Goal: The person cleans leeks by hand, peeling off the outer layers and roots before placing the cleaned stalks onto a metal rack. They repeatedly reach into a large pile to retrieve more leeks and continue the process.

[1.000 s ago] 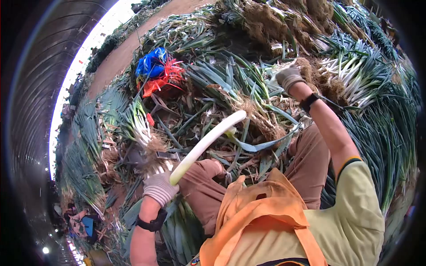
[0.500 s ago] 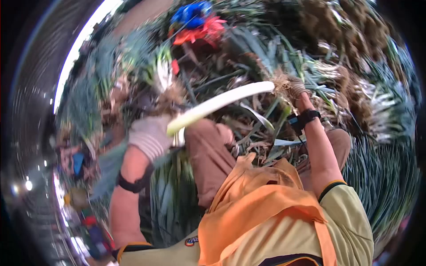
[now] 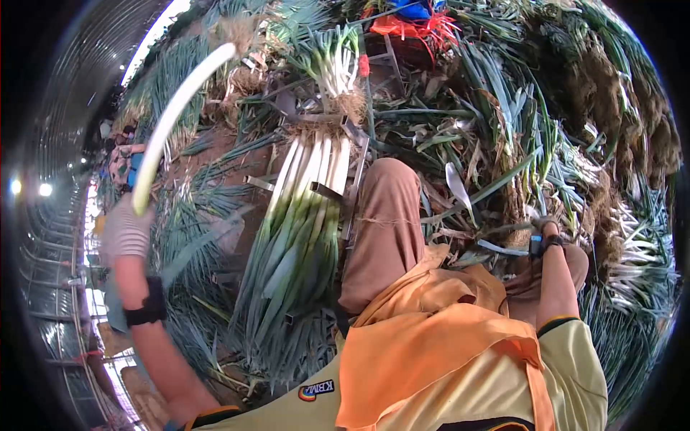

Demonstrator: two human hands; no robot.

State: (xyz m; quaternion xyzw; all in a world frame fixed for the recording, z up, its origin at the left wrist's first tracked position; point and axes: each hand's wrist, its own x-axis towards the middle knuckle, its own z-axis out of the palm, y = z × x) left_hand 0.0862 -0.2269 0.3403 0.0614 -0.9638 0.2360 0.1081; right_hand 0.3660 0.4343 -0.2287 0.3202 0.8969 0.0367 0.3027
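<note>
A long white leek rises from my gloved left hand, root end up, at the far left. That hand is closed round its greenish end and is slightly blurred. My right hand, also gloved, is low among loose leaves and roots beside my right knee; its fingers are too hidden to tell whether they grip anything. Between my left arm and my knee, a bundle of leeks lies in a metal frame, roots away from me. A smaller bunch of leeks lies beyond it, roots toward me.
Root-covered leeks are heaped at the right, with more leeks below them. Blue and red ties sit at the top. Leaf scraps cover the ground before my knees. A person is at the far left.
My left hand has swung left and away with the leek, whose root end now points up. My right hand has dropped from the leek's roots toward my right knee. The view has shifted.
</note>
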